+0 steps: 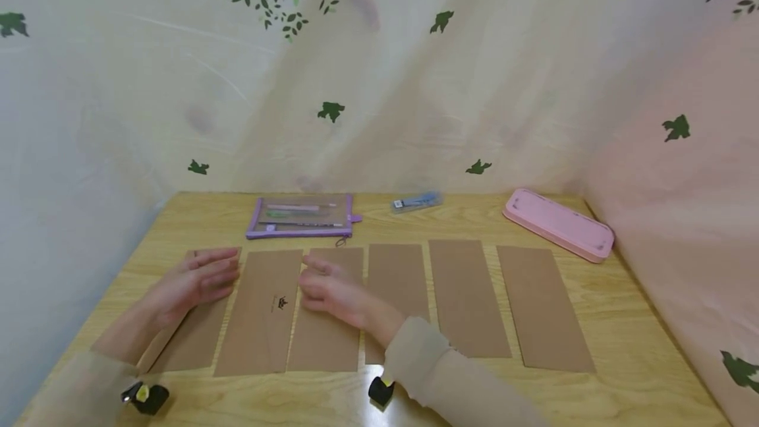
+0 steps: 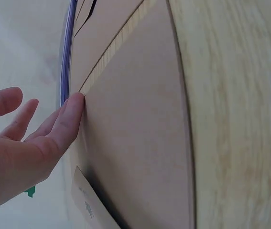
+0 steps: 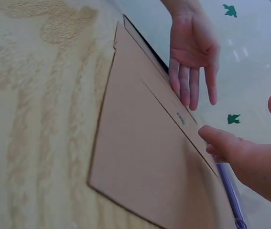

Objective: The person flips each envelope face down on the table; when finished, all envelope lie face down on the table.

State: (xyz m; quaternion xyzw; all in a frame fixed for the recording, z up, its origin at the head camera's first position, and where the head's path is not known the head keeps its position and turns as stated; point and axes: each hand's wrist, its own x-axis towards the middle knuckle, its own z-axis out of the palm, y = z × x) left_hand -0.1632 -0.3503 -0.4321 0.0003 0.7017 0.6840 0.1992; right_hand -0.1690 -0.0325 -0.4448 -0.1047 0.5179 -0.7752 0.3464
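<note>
Several flat kraft-brown rectangles, which look like thin notebooks, lie side by side in a row. My left hand [image 1: 198, 282] is over the leftmost brown notebook [image 1: 201, 341], fingers extended; in the left wrist view its fingertips [image 2: 73, 107] meet the edge of a brown cover. Beside it lies a notebook with a small crown print [image 1: 255, 328]. My right hand [image 1: 335, 292] hovers over the third notebook [image 1: 326, 341], fingers slightly bent, palm turned toward the left hand. Neither hand grips anything. Whether the right fingertips touch a cover cannot be told.
A purple-edged clear pouch [image 1: 299, 234] with pens lies behind the row. A small blue packet [image 1: 417, 201] is at the back middle, a pink case [image 1: 557, 224] at the back right. More brown notebooks [image 1: 471, 302] continue rightward on the wooden table [image 1: 640, 361]. Printed curtains surround it.
</note>
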